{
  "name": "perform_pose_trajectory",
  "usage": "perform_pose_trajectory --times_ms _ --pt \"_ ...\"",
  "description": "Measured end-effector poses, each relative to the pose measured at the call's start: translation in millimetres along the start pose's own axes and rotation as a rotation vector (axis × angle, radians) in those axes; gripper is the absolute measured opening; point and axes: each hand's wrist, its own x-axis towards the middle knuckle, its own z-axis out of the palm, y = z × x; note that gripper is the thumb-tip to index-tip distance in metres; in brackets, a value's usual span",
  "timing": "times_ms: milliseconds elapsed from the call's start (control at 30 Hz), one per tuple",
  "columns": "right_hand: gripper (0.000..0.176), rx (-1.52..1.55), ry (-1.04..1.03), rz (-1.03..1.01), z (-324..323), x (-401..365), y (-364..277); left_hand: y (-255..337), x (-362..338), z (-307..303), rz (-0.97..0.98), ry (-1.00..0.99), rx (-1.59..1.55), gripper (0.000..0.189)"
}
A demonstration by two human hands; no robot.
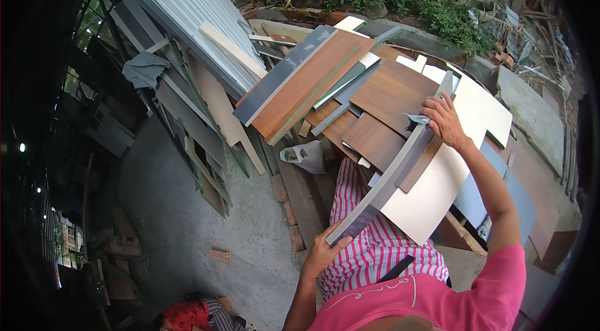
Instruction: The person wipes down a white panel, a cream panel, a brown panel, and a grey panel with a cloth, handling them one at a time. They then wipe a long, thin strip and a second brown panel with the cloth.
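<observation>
A long narrow grey board [381,187] lies slantwise across my lap and the pile of panels, its near end close to my body. My left hand [322,252] grips that near end, thumb on top. Toward the far end, my right hand [442,120] is closed on a small grey-blue rag [417,119] pressed against the board's edge. Under and beside the board lie brown wood-grain panels [394,90], a cream panel [422,196] and a short brown strip [417,165].
More stacked boards [312,81] jut out at the left of the pile. Offcuts lean against a corrugated metal sheet [181,12], with a grey cloth [145,70] hanging there. A white plastic bag [304,156] sits beside my legs. A brick [220,256] lies on the concrete floor [169,206].
</observation>
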Motion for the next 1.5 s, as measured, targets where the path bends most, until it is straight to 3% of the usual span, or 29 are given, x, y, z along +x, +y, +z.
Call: perform_pose_trajectory --times_ms 133,300,567,600,700,733,767,800,833,900,933,967,1033,1067,1100,1167,1200,1233,1300,1367,1500 --pt "0.032 -0.108 -0.003 0.177 -4.0 -1.8 30.9 -4.7 -0.9 -0.5 0.025 0.001 0.034 0.052" --pt "0.039 -0.097 -0.016 0.193 -10.5 -9.5 11.4 -0.6 -1.2 -1.1 0.040 -0.007 0.038 0.051" --pt "0.050 0.113 -0.226 -0.292 -34.8 5.1 -100.0 2.9 2.9 -6.5 0.022 -0.049 0.060 0.049" --pt "0.044 0.096 -0.196 -0.360 -39.5 12.6 -110.1 3.9 4.7 -7.1 0.032 -0.062 0.064 0.048" --pt "0.036 0.103 -0.400 -0.323 -35.3 19.8 -113.5 -1.5 5.2 -7.0 0.043 -0.067 0.075 0.048" --pt "0.031 0.142 -0.302 -0.349 -35.0 21.0 -113.3 -5.8 2.8 -4.8 0.066 -0.050 0.102 0.048" --pt "0.036 0.145 -0.295 -0.333 -35.0 18.9 -114.8 -10.5 -2.0 -4.7 0.080 -0.036 0.127 0.048" --pt "0.034 0.151 -0.296 -0.341 -36.2 16.4 -116.2 -15.0 -4.6 -11.0 0.015 -0.149 0.033 0.063" --pt "0.032 0.158 -0.299 -0.346 -37.2 14.1 -117.1 -19.1 -7.5 -14.5 0.026 -0.142 0.036 0.063" --pt "0.034 0.154 -0.300 -0.340 -40.9 7.7 -119.6 -27.5 -11.8 -18.4 0.127 -0.229 -0.396 0.087" --pt "0.037 0.164 -0.314 -0.327 -43.2 4.9 -120.3 -29.8 -16.1 -18.5 0.065 -0.190 -0.480 0.104" --pt "0.037 0.167 -0.317 -0.327 -45.3 3.0 -121.0 -32.5 -17.3 -15.0 0.060 -0.189 -0.481 0.104" --pt "0.041 0.167 -0.202 -0.307 -47.7 0.9 -122.8 -34.9 -19.0 -1.0 -0.220 0.209 -0.810 0.099" --pt "0.041 0.167 -0.201 -0.313 -47.1 -0.8 -123.2 -37.1 -18.9 4.2 -0.365 0.248 -0.907 0.098" --pt "0.042 0.176 -0.169 -0.278 -46.8 -5.1 -124.5 -40.9 -16.3 5.7 -0.361 0.250 -0.909 0.098" --pt "0.044 0.183 -0.144 -0.237 -47.1 -12.5 -129.9 -44.7 -11.7 9.6 -0.459 -0.214 -1.474 0.096" --pt "0.043 0.197 -0.148 -0.241 -46.7 -16.3 -135.8 -46.7 -8.2 16.2 -0.413 -0.299 -1.594 0.084" --pt "0.042 0.212 -0.155 -0.243 -45.7 -21.8 -139.0 -44.6 -3.5 16.8 -0.429 -0.299 -1.604 0.084" --pt "0.041 0.209 -0.178 -0.230 -35.9 -40.5 -140.8 -47.6 -2.0 16.4 -0.616 -0.022 -1.578 0.064" --pt "0.040 0.232 -0.197 -0.226 -37.0 -45.3 -142.9 -62.8 -3.5 9.2 -0.664 -0.043 -1.644 0.048" --pt "0.038 0.499 -0.314 -0.141 -33.7 -65.7 -147.8 -49.2 -7.8 16.5 -0.744 0.029 -1.511 0.046"
